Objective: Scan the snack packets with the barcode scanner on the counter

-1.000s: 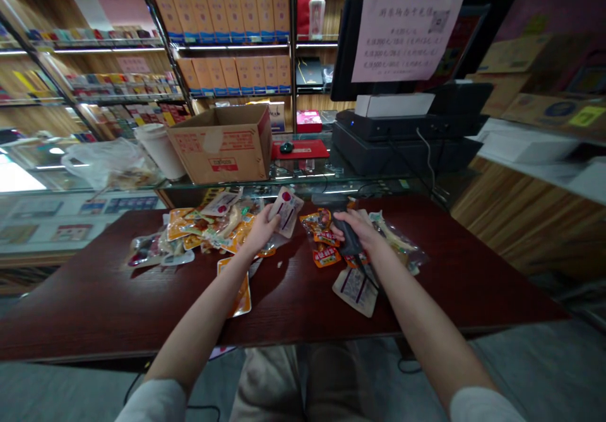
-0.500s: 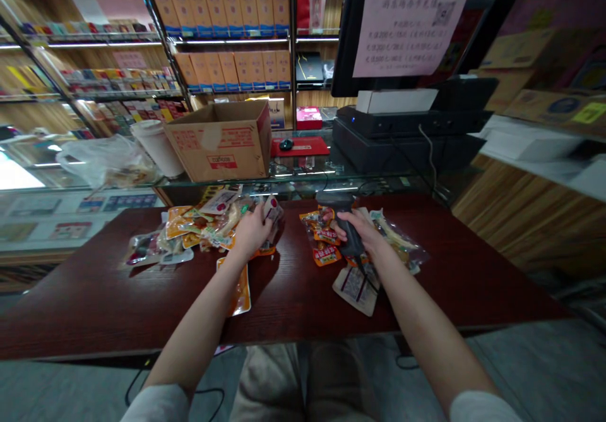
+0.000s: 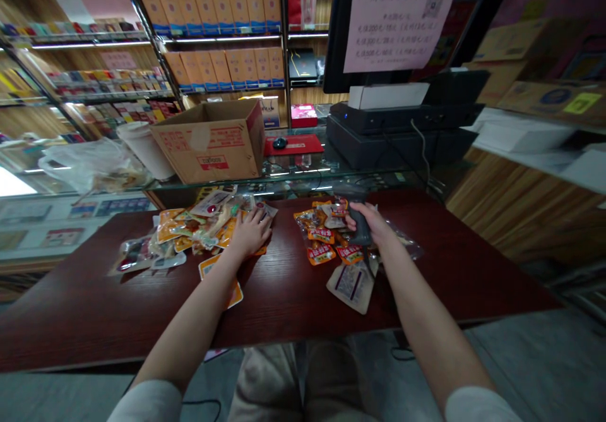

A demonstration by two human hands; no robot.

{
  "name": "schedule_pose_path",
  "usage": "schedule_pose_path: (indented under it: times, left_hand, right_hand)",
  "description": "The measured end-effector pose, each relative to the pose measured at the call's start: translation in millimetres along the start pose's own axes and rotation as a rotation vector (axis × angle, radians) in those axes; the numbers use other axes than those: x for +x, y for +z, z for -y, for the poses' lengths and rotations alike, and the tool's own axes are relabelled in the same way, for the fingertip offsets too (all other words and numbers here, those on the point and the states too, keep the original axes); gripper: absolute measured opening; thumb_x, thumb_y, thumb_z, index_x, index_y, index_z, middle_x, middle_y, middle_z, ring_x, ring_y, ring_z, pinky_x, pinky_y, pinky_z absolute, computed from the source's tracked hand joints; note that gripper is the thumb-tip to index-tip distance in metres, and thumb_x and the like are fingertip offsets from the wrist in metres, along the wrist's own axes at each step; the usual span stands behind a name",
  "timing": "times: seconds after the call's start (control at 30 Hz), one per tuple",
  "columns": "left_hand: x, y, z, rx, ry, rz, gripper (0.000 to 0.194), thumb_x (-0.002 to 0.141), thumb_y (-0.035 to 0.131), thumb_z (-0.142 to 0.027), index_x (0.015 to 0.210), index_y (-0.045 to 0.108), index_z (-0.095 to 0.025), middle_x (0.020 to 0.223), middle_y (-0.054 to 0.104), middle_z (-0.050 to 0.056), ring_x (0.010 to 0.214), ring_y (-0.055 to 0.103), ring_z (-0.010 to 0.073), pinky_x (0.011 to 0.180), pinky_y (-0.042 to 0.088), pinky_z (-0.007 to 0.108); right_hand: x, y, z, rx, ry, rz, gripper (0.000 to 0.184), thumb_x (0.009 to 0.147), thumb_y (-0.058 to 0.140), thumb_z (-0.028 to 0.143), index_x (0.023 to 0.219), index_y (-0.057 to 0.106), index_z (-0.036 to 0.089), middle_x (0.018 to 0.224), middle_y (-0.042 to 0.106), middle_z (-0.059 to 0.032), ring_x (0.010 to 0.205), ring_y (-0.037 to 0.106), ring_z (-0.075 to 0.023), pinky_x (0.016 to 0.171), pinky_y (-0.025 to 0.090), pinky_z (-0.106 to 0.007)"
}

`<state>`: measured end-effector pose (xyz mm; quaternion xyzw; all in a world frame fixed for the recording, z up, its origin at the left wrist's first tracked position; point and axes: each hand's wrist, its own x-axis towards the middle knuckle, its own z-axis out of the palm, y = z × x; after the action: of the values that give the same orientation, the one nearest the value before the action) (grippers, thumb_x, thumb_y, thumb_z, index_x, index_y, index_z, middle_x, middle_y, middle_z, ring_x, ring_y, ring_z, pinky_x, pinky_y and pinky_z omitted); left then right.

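Two heaps of orange-and-clear plastic snack packets are lying along the far edge of a dark red wooden desk (image 3: 71, 302). The left hand (image 3: 250, 234) is resting spread, fingers splayed and pressing down on the near right side of the left heap (image 3: 189, 229). The right hand (image 3: 370, 223) is curling tightly around one black handheld barcode scanner (image 3: 362, 229), held just above the right heap (image 3: 322, 235). Two loose packets are lying nearer the desk's front edge: one orange-bordered packet (image 3: 220, 281) and one white-backed packet (image 3: 351, 286). One brown cardboard box (image 3: 208, 147) is standing on the glass counter (image 3: 303, 170) beyond the desk.
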<state>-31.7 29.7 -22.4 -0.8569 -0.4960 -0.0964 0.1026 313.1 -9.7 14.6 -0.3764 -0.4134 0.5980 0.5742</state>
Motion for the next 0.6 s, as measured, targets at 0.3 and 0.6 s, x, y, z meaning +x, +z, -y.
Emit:
schedule_pose_path:
  times: [0.3, 0.6]
  left_hand:
    - [42.9, -12.2, 3.9, -0.053, 0.038, -0.126, 0.036, 0.094, 0.048, -0.042, 0.099, 0.074, -0.018, 0.127, 0.065, 0.016, 0.136, 0.046, 0.0358, 0.12, 0.012, 0.063]
    - [81.6, 2.5, -63.7, -0.367, -0.14, 0.266, 0.058, 0.082, 0.063, -0.058, 0.116, 0.063, -0.011, 0.117, 0.069, 0.02, 0.108, 0.066, 0.0308, 0.088, 0.05, 0.034]
  right_hand:
    - [2.0, -11.3, 2.9, 0.025, 0.012, -0.04, 0.038, 0.067, 0.077, 0.041, 0.093, 0.066, 0.016, 0.058, 0.062, -0.0002, 0.043, 0.043, -0.0094, 0.04, 0.034, -0.023]
    - [-1.1, -7.9, 6.3, 0.023, 0.034, -0.033, 0.039, 0.066, 0.079, 0.041, 0.092, 0.063, 0.016, 0.058, 0.062, 0.0009, 0.042, 0.044, -0.0087, 0.039, 0.036, -0.023]
